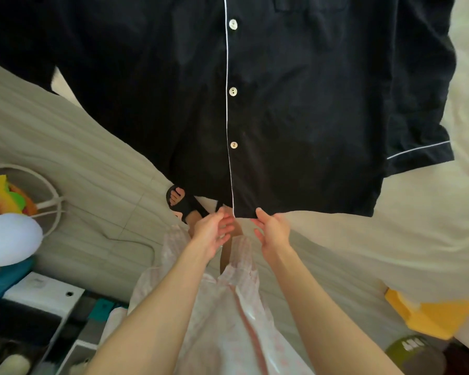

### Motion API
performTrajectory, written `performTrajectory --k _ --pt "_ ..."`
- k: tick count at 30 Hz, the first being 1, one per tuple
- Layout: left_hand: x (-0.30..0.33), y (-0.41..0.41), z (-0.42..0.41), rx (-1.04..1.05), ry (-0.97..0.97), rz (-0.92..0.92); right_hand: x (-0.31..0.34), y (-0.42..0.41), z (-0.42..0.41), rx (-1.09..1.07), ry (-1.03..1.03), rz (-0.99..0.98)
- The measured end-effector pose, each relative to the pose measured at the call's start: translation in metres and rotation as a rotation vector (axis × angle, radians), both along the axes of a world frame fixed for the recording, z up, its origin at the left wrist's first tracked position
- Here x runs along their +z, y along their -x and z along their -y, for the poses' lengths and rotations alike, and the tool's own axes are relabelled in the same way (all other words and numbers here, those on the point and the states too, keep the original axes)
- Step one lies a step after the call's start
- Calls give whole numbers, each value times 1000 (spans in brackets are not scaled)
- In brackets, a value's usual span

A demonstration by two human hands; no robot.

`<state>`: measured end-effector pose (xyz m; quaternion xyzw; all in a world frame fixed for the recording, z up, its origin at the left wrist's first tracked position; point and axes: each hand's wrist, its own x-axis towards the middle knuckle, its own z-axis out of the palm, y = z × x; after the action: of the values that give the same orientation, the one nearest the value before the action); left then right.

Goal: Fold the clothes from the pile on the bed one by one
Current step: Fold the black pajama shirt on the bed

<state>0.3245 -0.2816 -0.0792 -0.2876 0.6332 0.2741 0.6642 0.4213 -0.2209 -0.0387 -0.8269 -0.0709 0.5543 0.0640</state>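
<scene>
A black button-up pajama shirt (295, 104) with white piping and white buttons lies spread out, front up, across the white bed (390, 239). Its bottom hem hangs at the bed's near edge. My left hand (214, 234) reaches the hem just left of the button placket, thumb up against the cloth and fingers loosely curled below. My right hand (271, 231) pinches the hem right of the placket between thumb and fingers. One short sleeve with a piped cuff (420, 152) lies out to the right. The pile of other clothes is not in view.
A light tiled floor (65, 158) lies left of the bed. My foot in a black sandal (182, 201) stands by the bed edge. A white round stand with colourful toys (14, 207) sits at far left. A yellow object (431, 315) and a green one (412, 347) are at lower right.
</scene>
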Motion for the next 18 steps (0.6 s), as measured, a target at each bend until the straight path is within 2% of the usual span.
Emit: performTrajectory --k 2,4,7,10,13,16,18 --pt "-1 0 -2 81 8 32 1 0 -1 37 -6 18" --pt "-3 2 -8 254 8 98 0 1 -1 50 6 13" --pt "-4 6 -22 445 12 193 1 1 -4 2 -10 -1" --pt "-10 5 -27 534 31 231 -5 -1 -4 -2 -28 13" --pt "-16 0 -18 428 23 224 -8 -7 -3 26 -33 14" --pt "-19 -6 -5 205 10 136 -6 -11 -1 62 16 12" --pt "-13 -2 -3 20 26 11 -3 -10 -1 155 33 102"
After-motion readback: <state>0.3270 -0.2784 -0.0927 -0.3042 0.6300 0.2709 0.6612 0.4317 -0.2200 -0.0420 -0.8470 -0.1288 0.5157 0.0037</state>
